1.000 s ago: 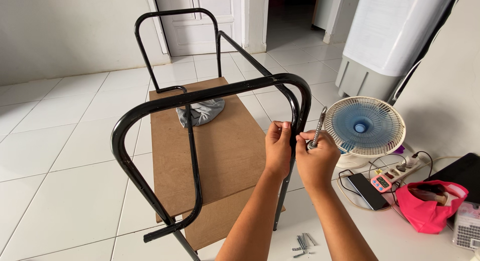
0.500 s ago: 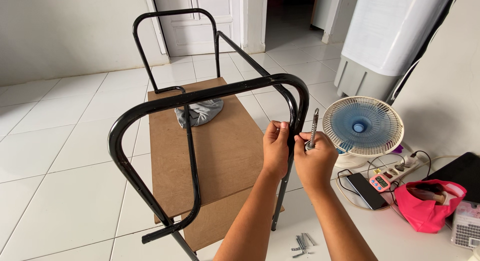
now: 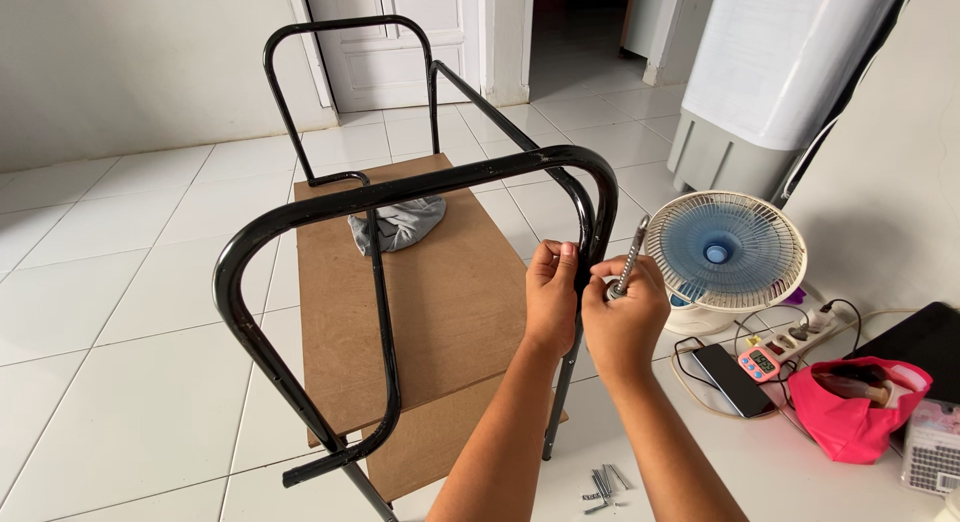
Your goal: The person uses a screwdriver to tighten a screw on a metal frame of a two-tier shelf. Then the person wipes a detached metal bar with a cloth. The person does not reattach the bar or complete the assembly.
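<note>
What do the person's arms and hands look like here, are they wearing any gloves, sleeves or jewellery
Both forearms are bare all the way to the bottom edge of the picture: no sleeves show. The left hand and the right hand wear no gloves. No ring, watch or bracelet can be seen on the fingers or wrists that show. The fingernails look short and unpainted.

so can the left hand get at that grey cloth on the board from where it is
Probably yes. The left hand is on the near frame tube, and the grey cloth lies on the brown board beyond the top bar. The hand could go over or under that bar, if it lets go.
</note>
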